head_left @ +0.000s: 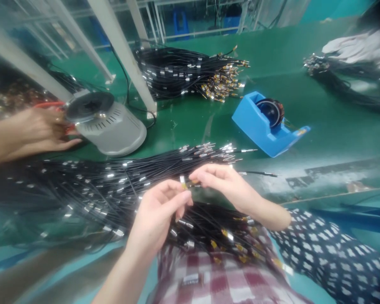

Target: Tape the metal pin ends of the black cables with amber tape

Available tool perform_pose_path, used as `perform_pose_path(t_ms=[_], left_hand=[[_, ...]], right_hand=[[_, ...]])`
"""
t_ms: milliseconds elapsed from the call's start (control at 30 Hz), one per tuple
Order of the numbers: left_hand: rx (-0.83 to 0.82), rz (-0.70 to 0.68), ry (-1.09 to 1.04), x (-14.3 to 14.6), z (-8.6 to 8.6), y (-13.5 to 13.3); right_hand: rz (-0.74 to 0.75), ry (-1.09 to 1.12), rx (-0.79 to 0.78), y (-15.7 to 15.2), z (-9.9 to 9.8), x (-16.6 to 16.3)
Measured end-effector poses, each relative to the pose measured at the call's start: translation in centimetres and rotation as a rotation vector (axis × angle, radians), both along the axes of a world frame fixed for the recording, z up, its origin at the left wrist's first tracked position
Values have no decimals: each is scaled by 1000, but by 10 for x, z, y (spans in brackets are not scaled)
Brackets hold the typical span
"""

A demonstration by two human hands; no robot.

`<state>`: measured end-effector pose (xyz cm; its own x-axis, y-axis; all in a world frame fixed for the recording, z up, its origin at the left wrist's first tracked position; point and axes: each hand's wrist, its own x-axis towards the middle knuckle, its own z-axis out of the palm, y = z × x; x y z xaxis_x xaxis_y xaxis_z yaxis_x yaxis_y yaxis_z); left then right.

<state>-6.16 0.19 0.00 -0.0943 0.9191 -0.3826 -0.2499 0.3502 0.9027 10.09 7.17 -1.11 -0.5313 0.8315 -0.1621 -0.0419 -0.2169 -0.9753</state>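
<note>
My left hand point(161, 211) is closed, thumb against fingers, on a thin black cable near its end. Yellow tape point(185, 185) and a small white tag point(182, 180) show at its fingertips. From the right, my right hand point(223, 181) pinches the same cable's end, where more yellow tape shows; the fingers partly hide it. Below both hands, a bundle of black cables point(205, 223) with yellow-taped ends lies across my lap. Just beyond them, a larger bundle of black cables point(129, 177) with bare silvery ends lies along the table's near edge.
A blue tape dispenser point(256, 126) stands on the green table point(190, 122). Behind it lies another cable bundle point(183, 71) with yellow-taped ends. At left, a co-worker's hand point(47, 128) is beside a grey machine point(114, 131) and white posts point(123, 50). More cables point(342, 84) lie far right.
</note>
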Motion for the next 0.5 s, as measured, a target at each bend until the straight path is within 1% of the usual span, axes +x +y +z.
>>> perform_pose_path(t_ms=[100,233,367,500], left_hand=[[1,8,2,0,1,0],[5,10,1,1,1,0],[7,18,22,2,2,-1],[-11,-34,24,0,2,-2]], right_hand=[[28,-21,66,-3,4,-2],[-13,-76,133,-5,7,-5],[-4,-69,156,-5,8,-7],[39,-56,169,-4,9,-7]])
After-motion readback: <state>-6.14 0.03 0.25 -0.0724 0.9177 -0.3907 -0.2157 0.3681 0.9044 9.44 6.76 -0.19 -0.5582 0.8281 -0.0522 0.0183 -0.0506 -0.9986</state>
